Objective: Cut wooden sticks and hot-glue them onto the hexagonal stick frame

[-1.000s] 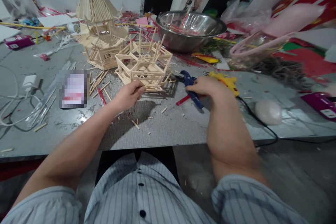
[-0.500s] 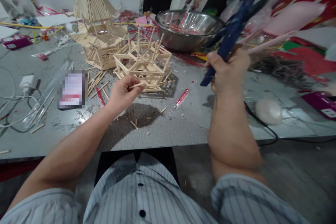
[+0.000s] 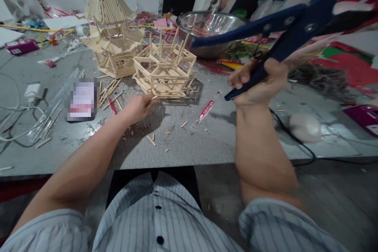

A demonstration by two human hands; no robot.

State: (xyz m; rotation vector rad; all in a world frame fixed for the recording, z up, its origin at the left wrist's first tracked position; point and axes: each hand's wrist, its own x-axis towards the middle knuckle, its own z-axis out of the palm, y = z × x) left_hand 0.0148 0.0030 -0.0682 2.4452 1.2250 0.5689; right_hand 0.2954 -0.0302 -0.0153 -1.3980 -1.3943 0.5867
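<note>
My left hand [image 3: 138, 108] is closed in a pinch on a thin wooden stick [image 3: 154, 97], of which only a short end shows. It is right at the front lower edge of an open six-sided stick frame [image 3: 169, 89]; whether it touches the frame I cannot tell. Upright sticks rise from that frame's top. Off to the right, my right hand [image 3: 261, 82] grips large blue shears [image 3: 298, 33] in the air, their riveted arms spread apart. Behind the frame to the left stands a stick pagoda [image 3: 108, 6] with a pointed roof.
A steel bowl [image 3: 212, 21] sits behind the frame. Loose sticks [image 3: 110, 91], a phone [image 3: 82, 100] and a white charger [image 3: 33, 91] lie at left. A red wrapped strip [image 3: 206, 111] and stick scraps [image 3: 151, 140] are on the grey table [image 3: 177, 149].
My left hand has lowered slightly with the stick, nearer the frame's base. The frame has shifted a little right in view. My right hand has turned the shears, and their arms now appear spread.
</note>
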